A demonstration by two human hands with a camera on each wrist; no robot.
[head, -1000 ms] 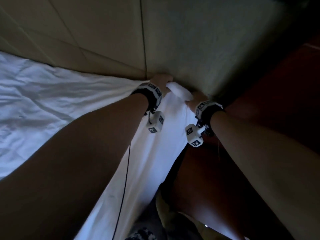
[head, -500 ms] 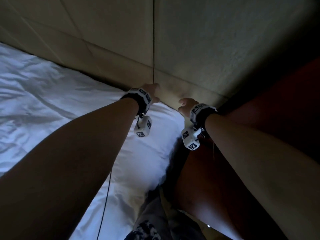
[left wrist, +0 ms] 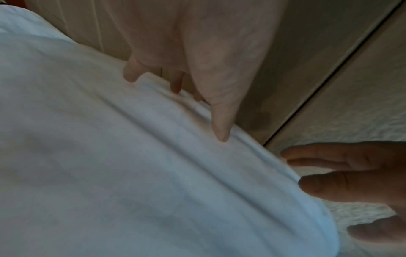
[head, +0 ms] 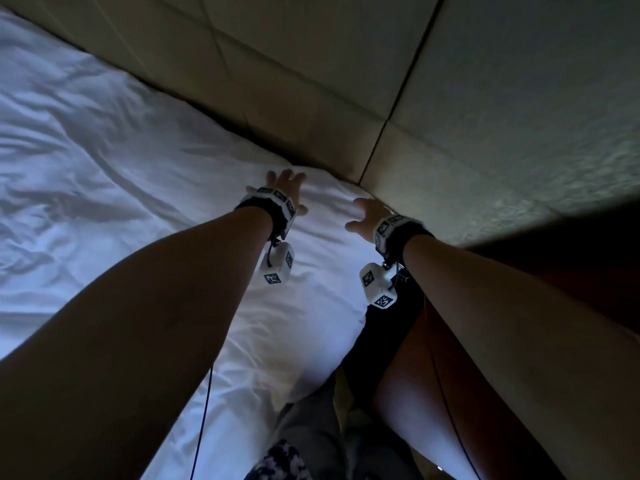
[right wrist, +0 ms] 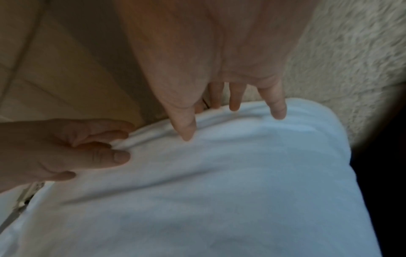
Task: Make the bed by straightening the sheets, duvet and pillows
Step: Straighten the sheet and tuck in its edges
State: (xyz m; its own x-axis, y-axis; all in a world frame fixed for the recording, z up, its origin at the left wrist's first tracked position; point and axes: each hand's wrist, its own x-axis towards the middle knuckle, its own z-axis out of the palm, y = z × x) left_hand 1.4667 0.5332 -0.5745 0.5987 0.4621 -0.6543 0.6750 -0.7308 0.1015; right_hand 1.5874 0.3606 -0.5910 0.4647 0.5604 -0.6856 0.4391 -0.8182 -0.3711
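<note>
At bed corner by headboard point(head: 311, 98): sheet point(head: 322, 237) edge runs along headboard base, left to right. Left hand point(head: 285, 188) and right hand point(head: 369, 216) both spread, fingertips on that edge, gripping nothing. Right nearer the corner; likely next, smoothing along the edge

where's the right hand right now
In the head view the right hand rests open on the white sheet at the bed's corner, beside the headboard, just right of the left hand.

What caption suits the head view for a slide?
Both hands, left hand and right hand, spread open on the white sheet at the bed corner beside the padded headboard.
</note>
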